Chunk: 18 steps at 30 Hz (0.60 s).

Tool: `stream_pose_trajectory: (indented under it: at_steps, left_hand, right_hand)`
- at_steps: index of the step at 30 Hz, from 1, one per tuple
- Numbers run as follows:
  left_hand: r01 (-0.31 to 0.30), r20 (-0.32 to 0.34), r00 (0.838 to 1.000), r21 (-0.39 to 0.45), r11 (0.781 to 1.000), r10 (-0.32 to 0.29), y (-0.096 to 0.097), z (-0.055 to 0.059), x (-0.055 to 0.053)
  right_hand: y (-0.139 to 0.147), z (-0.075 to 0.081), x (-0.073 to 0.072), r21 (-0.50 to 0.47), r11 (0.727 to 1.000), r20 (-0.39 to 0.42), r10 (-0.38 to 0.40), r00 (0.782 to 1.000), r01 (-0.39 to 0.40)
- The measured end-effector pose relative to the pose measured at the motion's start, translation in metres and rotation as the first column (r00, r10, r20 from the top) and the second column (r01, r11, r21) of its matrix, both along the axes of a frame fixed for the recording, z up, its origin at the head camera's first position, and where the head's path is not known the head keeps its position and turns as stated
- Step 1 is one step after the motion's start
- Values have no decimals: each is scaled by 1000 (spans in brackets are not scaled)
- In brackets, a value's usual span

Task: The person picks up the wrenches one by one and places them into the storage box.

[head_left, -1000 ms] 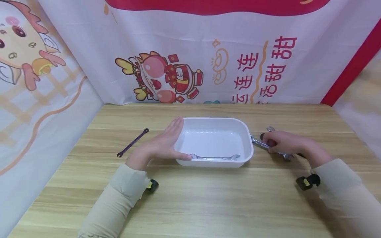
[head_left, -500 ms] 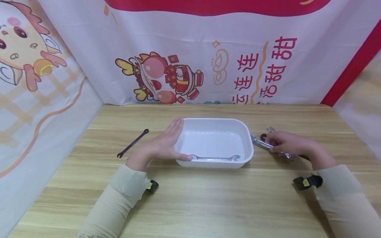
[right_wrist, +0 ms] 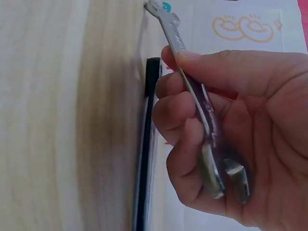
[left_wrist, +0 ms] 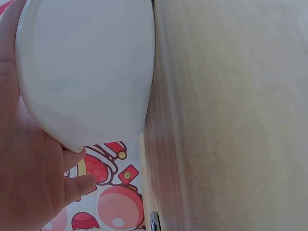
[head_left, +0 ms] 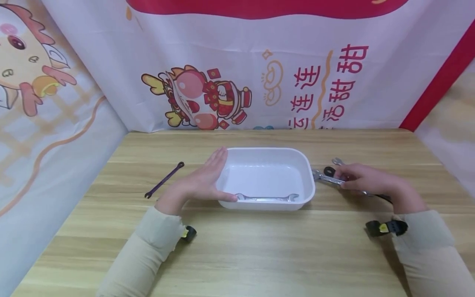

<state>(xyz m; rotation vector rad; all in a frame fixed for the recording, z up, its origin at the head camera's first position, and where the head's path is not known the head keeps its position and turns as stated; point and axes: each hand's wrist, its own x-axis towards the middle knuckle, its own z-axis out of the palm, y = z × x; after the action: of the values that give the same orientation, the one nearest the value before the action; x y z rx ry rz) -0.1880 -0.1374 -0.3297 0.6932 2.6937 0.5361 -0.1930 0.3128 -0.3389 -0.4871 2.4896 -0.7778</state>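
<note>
My left hand holds the left end of a white plastic tray, with the thumb along the near rim and the fingers by the far left corner. A silver open-end wrench lies inside, along the tray's near wall. To the right of the tray, my right hand pinches another silver wrench between thumb and curled fingers. This wrench is tilted slightly off the table, one end near the tray's right wall. Beneath that hand lies a black tool with a ring-shaped end, partly hidden.
A dark purple wrench lies on the wooden table left of the tray. Beyond the right hand, the end of one more silver wrench shows. A printed white cloth hangs behind the table.
My right hand has shifted slightly right and toward me with the wrench, uncovering more of the black ring end. The left hand and tray stay in place.
</note>
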Motion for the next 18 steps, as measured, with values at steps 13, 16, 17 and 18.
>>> stream_pose_trajectory:
  at_steps: [13, 16, 17, 18]
  left_hand:
    - [8, -2, 1000, 4, 1000, -8, -1, 0, -2]
    - [11, -6, 1000, 5, 1000, -11, -1, 0, -2]
    - [14, -8, 1000, 7, 1000, -14, -1, 0, -2]
    - [17, -10, 1000, 7, 1000, -16, -1, -1, -2]
  right_hand:
    - [7, 10, 3, -60, 998, -20, -31, 999, 30]
    - [10, 11, 3, -52, 998, -47, -39, 998, 37]
    - [11, 11, 3, -51, 998, -60, -43, 997, 40]
    - [12, 12, 4, -50, 998, -73, -47, 996, 43]
